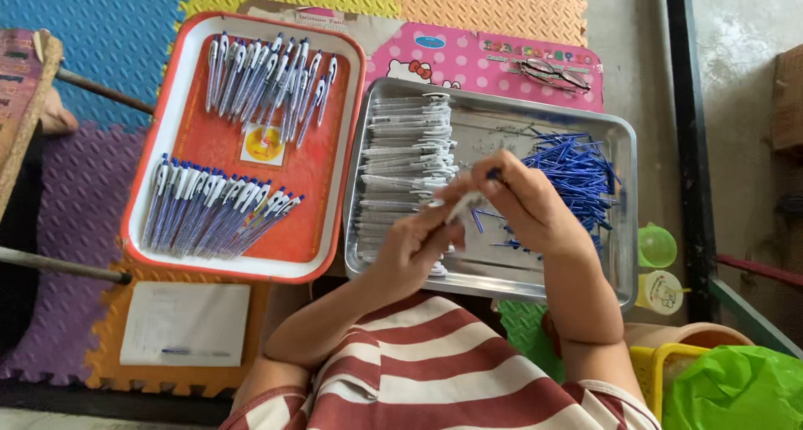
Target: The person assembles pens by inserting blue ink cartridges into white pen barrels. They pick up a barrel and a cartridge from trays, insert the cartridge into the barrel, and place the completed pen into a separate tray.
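left hand (411,244) fingers pinch pen barrel (462,206) | right hand (523,200) fingers pinch blue refill (493,176)

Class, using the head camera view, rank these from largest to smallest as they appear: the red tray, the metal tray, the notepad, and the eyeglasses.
1-2. Metal tray and red tray: they look about alike, so I won't rank them.
3. Notepad, clearly smaller.
4. Eyeglasses, smallest, though they lie farther from the camera.

Bright, even daylight; soft glare on the steel tray (623,229) towards three o'clock. Both hands at centre are motion-blurred; edges bend slightly, shadows faint.
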